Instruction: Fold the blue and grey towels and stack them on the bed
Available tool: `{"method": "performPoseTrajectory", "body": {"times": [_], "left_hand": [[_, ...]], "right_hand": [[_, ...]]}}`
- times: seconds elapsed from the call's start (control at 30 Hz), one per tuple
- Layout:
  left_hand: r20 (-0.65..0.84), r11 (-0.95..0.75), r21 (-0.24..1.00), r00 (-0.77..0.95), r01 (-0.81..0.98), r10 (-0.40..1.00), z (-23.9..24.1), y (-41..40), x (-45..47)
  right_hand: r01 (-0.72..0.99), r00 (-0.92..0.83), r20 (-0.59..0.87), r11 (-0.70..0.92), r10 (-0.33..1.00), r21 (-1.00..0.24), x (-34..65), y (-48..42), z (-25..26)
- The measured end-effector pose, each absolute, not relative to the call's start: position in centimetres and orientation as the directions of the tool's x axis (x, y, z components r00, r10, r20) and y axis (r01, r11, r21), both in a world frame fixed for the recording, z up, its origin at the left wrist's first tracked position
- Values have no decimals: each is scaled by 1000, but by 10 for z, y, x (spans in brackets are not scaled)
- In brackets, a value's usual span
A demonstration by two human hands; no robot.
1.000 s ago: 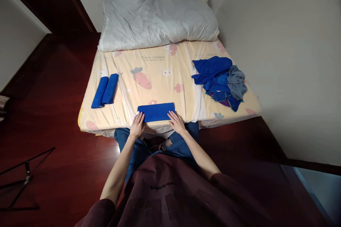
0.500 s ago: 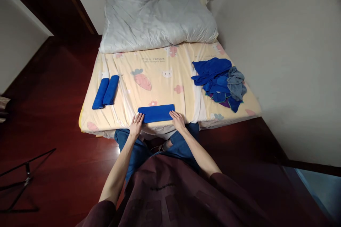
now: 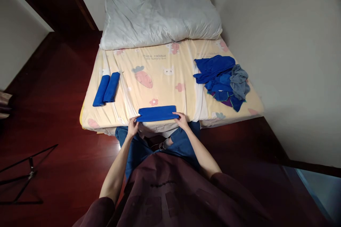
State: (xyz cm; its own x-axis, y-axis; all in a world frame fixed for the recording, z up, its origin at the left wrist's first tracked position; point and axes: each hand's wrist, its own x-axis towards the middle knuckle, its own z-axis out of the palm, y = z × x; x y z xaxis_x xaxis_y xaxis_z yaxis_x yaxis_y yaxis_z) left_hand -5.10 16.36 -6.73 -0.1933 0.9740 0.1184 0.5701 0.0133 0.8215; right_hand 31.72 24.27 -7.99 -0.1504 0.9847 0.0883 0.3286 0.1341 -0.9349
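A blue towel (image 3: 157, 113), folded into a long strip, lies at the front edge of the bed. My left hand (image 3: 133, 125) pinches its near left corner, and my right hand (image 3: 181, 120) pinches the near right corner. The strip's near edge looks slightly lifted between them. Farther left on the bed, two folded blue towels (image 3: 106, 89) rest side by side. A loose heap of blue towels (image 3: 220, 74) lies to the right, with a grey cloth (image 3: 239, 81) on top and a bit of purple showing beneath.
The bed (image 3: 144, 95) has a yellow sheet printed with carrots and rabbits. A white quilt (image 3: 162, 17) is bunched at the headboard. Walls stand close on the right. A black metal stand (image 3: 29, 173) is on the dark red floor at left.
Both hands went from lying flat on the strip's ends to pinching its near corners. The near edge of the towel has come up a little. The view has shifted slightly.
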Motion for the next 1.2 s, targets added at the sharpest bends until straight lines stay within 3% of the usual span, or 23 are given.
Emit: {"method": "performPoseTrajectory", "body": {"times": [0.13, 0.4, 0.7, 0.83, 0.93, 1.03, 1.2], "left_hand": [[49, 118, 877, -332, 465, 942, -71, 169, -52], [16, 178, 883, -406, 435, 914, -67, 181, -50], [-6, 242, 806, -401, 541, 916, -64, 180, -49], [-20, 272, 722, -373, 636, 928, -57, 179, -46], [56, 250, 639, -367, 728, 928, -44, 179, -38], [208, 109, 547, -261, 830, 943, -26, 182, -20], [244, -192, 484, 79, 854, 967, -11, 192, 27]], "right_hand": [[245, -39, 3, 13, 999, -970, 314, 243, -83], [224, 66, 16, 1, 998, -975, 311, 253, -90], [247, 155, -33, -71, 987, -966, 302, 254, -87], [381, 167, -39, -101, 985, -919, 300, 250, -77], [586, 130, 110, 13, 985, -810, 297, 245, -63], [750, -17, 237, 169, 971, -640, 283, 240, -45], [771, -370, 231, 436, 900, -464, 234, 231, -18]]}}
